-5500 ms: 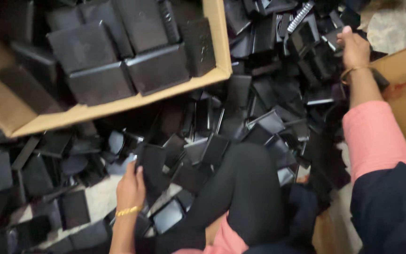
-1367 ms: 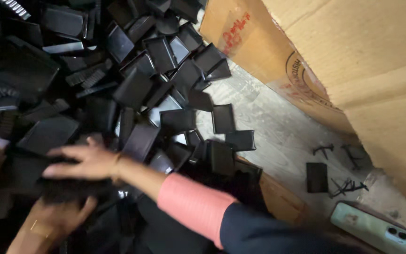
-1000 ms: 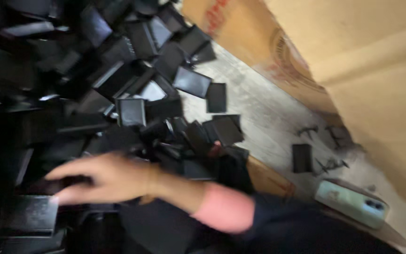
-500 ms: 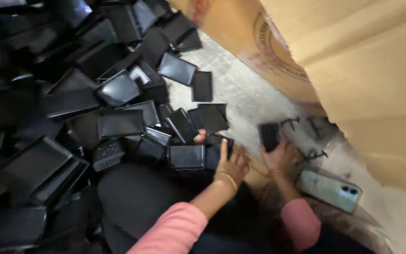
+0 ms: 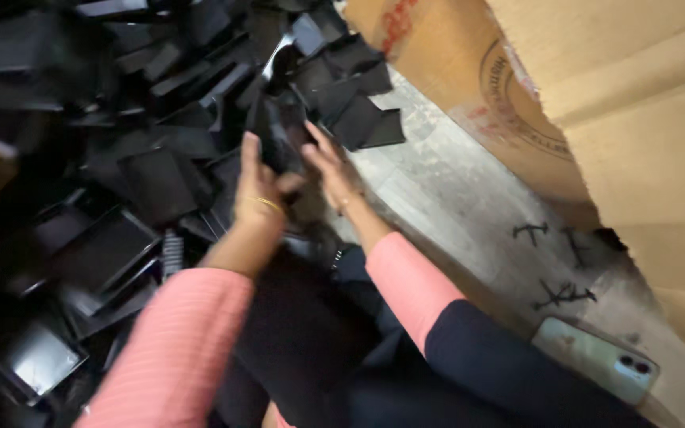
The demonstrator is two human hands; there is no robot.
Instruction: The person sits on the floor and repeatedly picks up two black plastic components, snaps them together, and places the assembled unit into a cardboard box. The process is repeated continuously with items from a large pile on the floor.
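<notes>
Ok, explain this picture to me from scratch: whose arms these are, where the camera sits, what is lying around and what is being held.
There is no machine here. The picture comes from a camera worn on a person's head, looking down, so the two arms in pink sleeves are that person's own. The left hand, with a thin gold bangle at the wrist, and the right hand are raised together around one flat black plastic piece; the view is blurred, so the exact grip is hard to make out. Around and behind the hands lies a big heap of similar black plastic trays, loosely piled on the grey stone floor. To the right stands a large brown cardboard box. Near it on the floor lie a few small black plastic scraps and a pale green smartphone, back side up.
</notes>
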